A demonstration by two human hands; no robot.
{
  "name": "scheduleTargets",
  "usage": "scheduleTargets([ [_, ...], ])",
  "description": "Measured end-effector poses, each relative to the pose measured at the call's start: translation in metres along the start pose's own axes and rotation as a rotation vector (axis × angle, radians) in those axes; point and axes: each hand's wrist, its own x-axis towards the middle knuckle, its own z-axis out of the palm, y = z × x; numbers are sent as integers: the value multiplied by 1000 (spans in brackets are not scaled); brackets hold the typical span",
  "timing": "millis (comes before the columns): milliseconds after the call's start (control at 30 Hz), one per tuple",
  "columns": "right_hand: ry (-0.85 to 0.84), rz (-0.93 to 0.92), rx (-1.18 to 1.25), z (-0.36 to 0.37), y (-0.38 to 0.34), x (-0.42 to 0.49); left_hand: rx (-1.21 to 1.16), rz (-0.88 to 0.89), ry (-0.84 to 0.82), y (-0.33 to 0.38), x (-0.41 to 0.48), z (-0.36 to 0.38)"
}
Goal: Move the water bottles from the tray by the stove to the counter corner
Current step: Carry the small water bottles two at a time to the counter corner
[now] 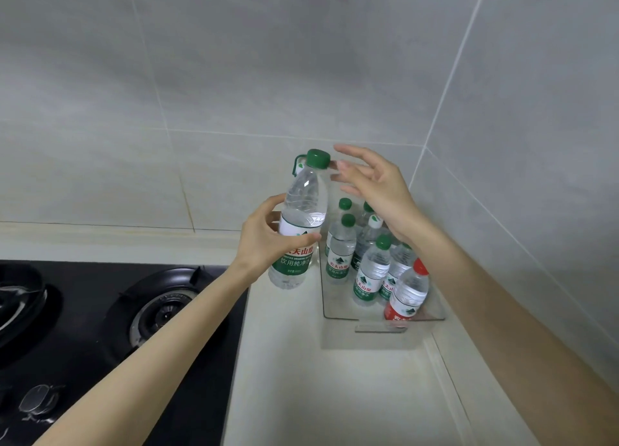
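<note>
Bottle, clear plastic, green-capped (299, 224): aloft beside clear acrylic tray (338, 311) | left hand (268, 241) wrapped round its label; right hand (371, 184) spread, empty | risk: one-handed hold slipping; toppling trayed bottles (370, 268)

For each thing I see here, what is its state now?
Large bottle: capped, lifted, tilted, held in left hand.
Right hand: open, empty, beside the cap.
Clear tray: holds several upright capped bottles.
Red-capped bottle: upright in tray, nearest.
Stove burner: no flame visible.
</note>
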Motion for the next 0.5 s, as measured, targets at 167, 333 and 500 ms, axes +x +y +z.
scheduleTargets([
  [167, 16, 276, -315, -28, 75, 1, 8, -22, 17, 1, 3, 2],
  [333, 53, 462, -544, -43, 137, -4, 22, -28, 10, -1, 8, 6],
  [500, 25, 508, -707, -41, 162, -10, 45, -44, -4, -11, 10, 11],
])
